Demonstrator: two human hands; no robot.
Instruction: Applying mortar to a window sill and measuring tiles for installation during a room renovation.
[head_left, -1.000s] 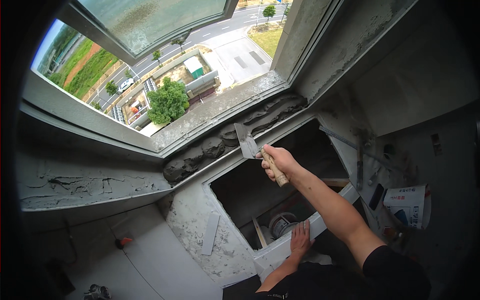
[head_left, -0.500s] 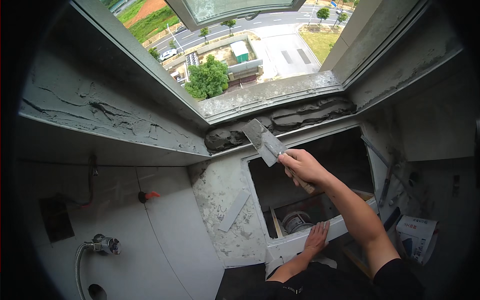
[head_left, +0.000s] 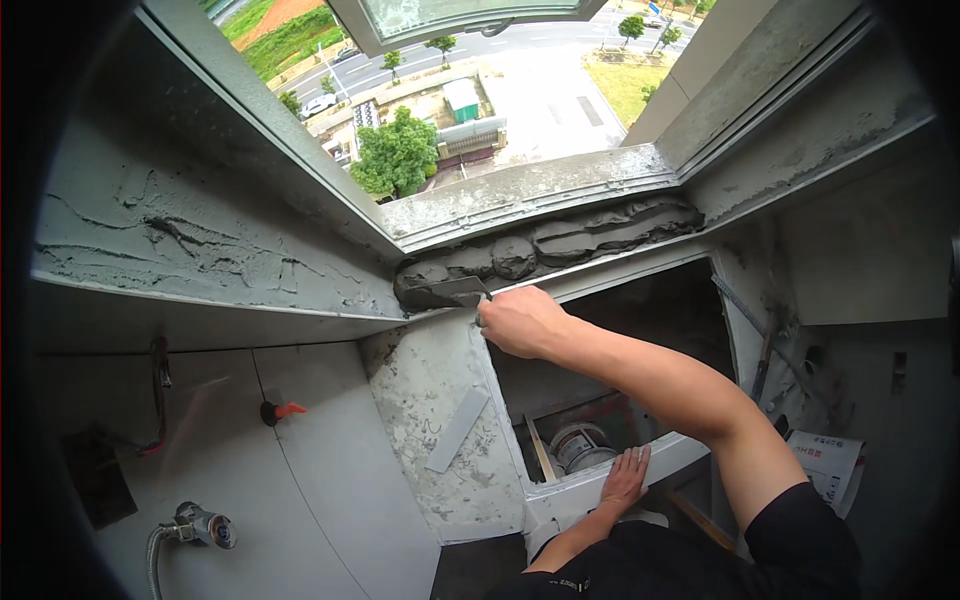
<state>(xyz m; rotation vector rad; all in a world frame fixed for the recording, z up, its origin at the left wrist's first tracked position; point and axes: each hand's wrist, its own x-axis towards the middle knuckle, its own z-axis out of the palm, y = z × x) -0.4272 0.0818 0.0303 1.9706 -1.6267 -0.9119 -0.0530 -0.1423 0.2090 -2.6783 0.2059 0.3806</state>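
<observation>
My right hand point(head_left: 520, 318) is closed round the handle of a trowel, which the hand itself mostly hides. The trowel's flat blade point(head_left: 462, 286) lies at the left end of the grey wet mortar point(head_left: 590, 240) along the window sill, close against it. That mortar is a lumpy, uneven band below the window frame point(head_left: 530, 207). Lower down, my left hand point(head_left: 625, 478) rests with its fingers stretched flat on the white front rim point(head_left: 678, 452) of the counter opening.
A bucket point(head_left: 580, 447) shows inside the opening, beside a wooden strip point(head_left: 541, 450). On the counter lies a pale flat strip point(head_left: 457, 430). A valve point(head_left: 205, 526) with a hose and a red-handled tap point(head_left: 283, 411) project from the left wall. A white printed bag point(head_left: 828, 470) stands at right.
My right hand has moved left with the trowel, bringing its blade down onto the left end of the mortar. A fresh rounded lump shows mid-sill. My left hand stays on the rim.
</observation>
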